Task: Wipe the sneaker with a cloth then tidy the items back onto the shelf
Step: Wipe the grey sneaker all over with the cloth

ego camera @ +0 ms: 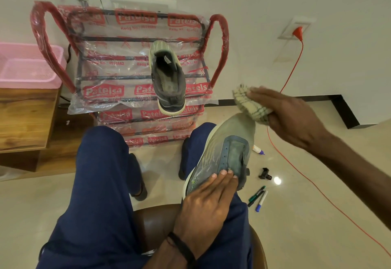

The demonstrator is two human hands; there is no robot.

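Pink plastic mesh basket (29, 65) at far left sits on a wooden cabinet (25, 118), well apart from either hand. Next comes the black metal shoe shelf (139, 57), wrapped in clear film with red handles; the film reads "Patelsa" repeatedly, with "Redg No." and a number, partly legible as 4018662. On its top tier rests the second grey-green sneaker (168, 78), heel toward you.

Your left hand (207, 201) lies flat, fingers straight and together, pressing the heel end of the grey-green mesh sneaker (224, 152) against your right thigh. Its long axis runs from those fingertips up and to the right, toe farthest away.

Your right hand (289, 116) grips the cream cloth with dark stripes (249, 103), fingers curled over it, just beyond the toe; whether the cloth touches the toe you cannot tell. That hand is nearer the toe, so the stroke likely starts there.

Rightward on the floor lie markers (259, 198), a small glue bottle (258, 149) and an orange cable (296, 74).
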